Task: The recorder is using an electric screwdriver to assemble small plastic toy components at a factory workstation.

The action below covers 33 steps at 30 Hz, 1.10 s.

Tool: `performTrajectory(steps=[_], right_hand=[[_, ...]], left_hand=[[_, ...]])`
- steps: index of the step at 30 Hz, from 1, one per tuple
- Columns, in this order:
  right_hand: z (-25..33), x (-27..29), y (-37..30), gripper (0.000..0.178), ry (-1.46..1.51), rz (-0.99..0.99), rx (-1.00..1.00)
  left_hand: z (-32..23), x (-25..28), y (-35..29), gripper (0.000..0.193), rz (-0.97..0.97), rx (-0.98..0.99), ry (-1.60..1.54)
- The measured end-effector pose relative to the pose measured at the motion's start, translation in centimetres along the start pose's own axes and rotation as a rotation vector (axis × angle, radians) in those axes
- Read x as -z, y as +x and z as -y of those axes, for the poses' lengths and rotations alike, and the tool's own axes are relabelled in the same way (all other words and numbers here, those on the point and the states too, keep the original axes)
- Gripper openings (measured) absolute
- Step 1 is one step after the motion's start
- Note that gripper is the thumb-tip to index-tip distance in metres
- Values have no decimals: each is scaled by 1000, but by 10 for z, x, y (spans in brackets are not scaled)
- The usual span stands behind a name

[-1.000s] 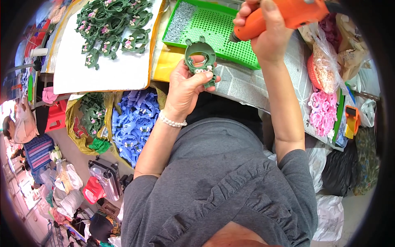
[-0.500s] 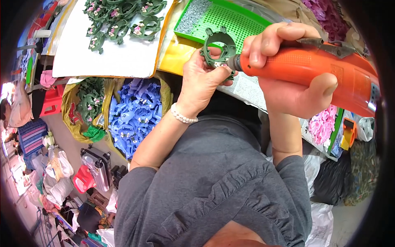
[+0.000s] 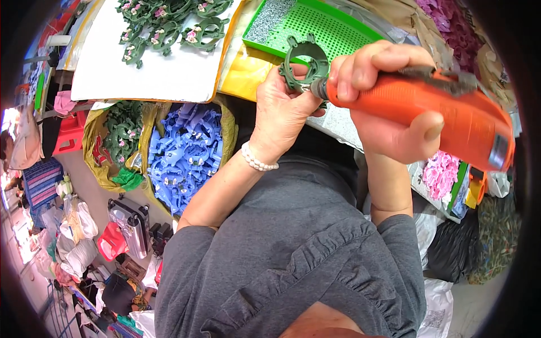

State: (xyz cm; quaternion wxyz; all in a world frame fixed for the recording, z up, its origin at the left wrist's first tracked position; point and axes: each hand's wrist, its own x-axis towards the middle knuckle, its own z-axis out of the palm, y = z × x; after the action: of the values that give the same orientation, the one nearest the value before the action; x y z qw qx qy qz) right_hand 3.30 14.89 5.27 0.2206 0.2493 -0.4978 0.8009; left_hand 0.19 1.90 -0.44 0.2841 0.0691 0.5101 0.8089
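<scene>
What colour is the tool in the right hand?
Orange, with a dark metal tip; the tool shows best in the head view.

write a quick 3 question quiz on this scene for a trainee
1. True or false: the left hand holds a blue clip.
2. Which thing does the right hand grip?
A. the green tray
B. the orange tool
C. the white board
3. Fill in: the tool's tip meets the ___ clip held in the left hand.

Key
1. False: it holds a green clip; the blue clips lie in a bag below the board.
2. B
3. green
</scene>
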Motion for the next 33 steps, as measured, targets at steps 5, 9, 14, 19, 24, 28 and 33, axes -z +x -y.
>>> performTrajectory(steps=[5, 9, 14, 19, 24, 28, 33], right_hand=[[-3, -3, -3, 60, -116, -39, -48], [-6, -5, -4, 64, 15, -29, -24], [17, -2, 0, 74, -39, -76, 10], [15, -2, 3, 66, -16, -89, -27], [12, 0, 6, 62, -46, -110, -81], [-2, 5, 4, 57, -38, -130, -122], [1, 12, -2, 53, -48, -176, -129]], left_hand=[[3, 0, 1, 32, -39, -13, -12], [-3, 4, -2, 30, -66, 31, 31], [-2, 9, 1, 36, -15, -9, -37], [-33, 52, -12, 37, -199, -205, 19], [-88, 121, -31, 37, -555, -504, 167], [-104, 217, -57, 51, -883, -657, 145], [-122, 260, -76, 51, -1089, -688, 161]])
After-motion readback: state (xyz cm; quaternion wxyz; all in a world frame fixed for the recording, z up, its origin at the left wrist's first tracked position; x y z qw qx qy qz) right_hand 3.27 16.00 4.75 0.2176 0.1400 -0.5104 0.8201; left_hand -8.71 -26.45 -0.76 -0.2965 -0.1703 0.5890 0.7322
